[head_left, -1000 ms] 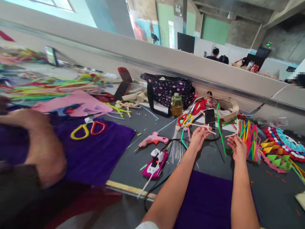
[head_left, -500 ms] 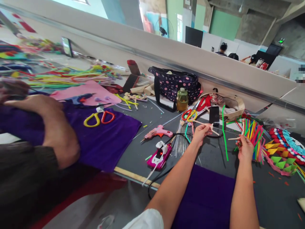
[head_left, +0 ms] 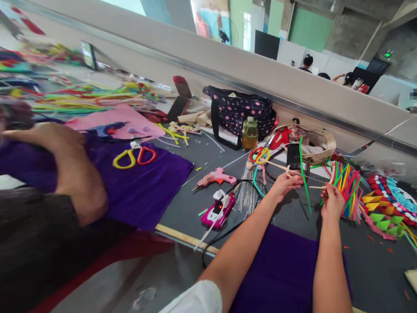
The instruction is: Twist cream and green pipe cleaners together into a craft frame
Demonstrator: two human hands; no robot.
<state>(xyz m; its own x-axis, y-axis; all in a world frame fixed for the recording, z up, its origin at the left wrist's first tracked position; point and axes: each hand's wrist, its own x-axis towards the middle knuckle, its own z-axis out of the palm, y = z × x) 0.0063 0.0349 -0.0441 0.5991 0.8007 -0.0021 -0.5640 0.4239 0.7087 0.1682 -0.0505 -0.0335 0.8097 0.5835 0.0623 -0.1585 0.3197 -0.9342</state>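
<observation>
My left hand (head_left: 286,186) is closed on a pale, fuzzy pipe cleaner (head_left: 276,164), bent near the fingers. Its fingertips reach a green pipe cleaner (head_left: 305,184) that stands nearly upright between my hands; whether they touch it I cannot tell. My right hand (head_left: 332,202) pinches another pale pipe cleaner (head_left: 316,187), its tip pointing left. A thin wire seems to run between the two hands. Below them lies a purple cloth (head_left: 276,269). A bundle of coloured pipe cleaners (head_left: 348,189) is just beyond my right hand.
Left of my arm lie a pink glue gun (head_left: 216,177) and a magenta device (head_left: 219,211) with a cord. Behind are scissors (head_left: 259,155), a bottle (head_left: 249,134), a phone (head_left: 293,156) and a dotted bag (head_left: 241,113). A co-worker's arm (head_left: 74,169) rests at far left.
My left hand has moved right, towards the green pipe cleaner, and its fingers have stretched out more. The green pipe cleaner has shifted slightly left and up. My right hand keeps its pinch.
</observation>
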